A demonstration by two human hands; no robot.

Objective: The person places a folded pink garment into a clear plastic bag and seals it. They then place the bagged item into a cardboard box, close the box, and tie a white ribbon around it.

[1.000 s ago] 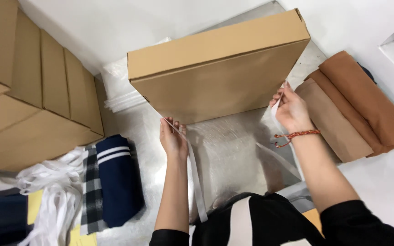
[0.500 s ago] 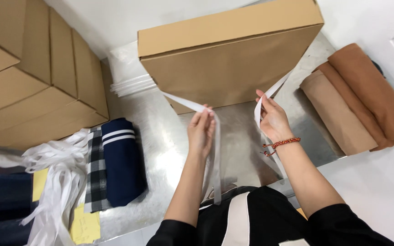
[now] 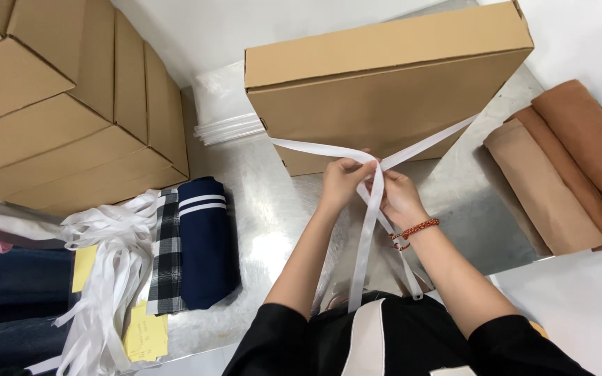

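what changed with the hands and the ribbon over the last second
Both hands came together from the box's lower corners to its front middle. The left hand and right hand now cross the two ends of the white ribbon there, each keeping hold of it. The box still stands on edge; the folded clothes and stacked boxes have not moved.
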